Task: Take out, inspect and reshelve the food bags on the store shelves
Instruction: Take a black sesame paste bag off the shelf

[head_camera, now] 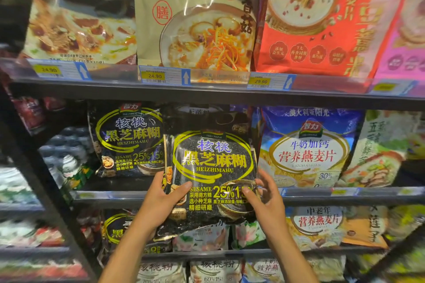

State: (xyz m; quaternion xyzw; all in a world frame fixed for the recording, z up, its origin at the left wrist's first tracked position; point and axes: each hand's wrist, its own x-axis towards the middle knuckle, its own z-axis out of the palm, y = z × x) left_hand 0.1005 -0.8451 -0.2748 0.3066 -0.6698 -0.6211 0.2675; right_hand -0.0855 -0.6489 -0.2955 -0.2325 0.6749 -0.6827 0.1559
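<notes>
Black sesame-paste bag (pixel 210 167), yellow oval label, upright, front facing out, held before middle shelf.

Dark shelving, three levels in view. Top shelf (pixel 207 93): brown porridge bag (pixel 80 27), beige mushroom porridge bag (pixel 195 30), red cereal bag (pixel 322 18), pink bag (pixel 404 53), upright, side by side. The clear front rail (pixel 110 73) carries price tags (pixel 154 76): 24.90, 24.90, 29.90. Middle shelf (pixel 345 201): black sesame paste bag (pixel 128 142) at left, blue oatmeal bag (pixel 308 149), green-white bag (pixel 379 151). Lower shelf (pixel 207 255): white oatmeal bag (pixel 317 225); the rest is blurred.
</notes>
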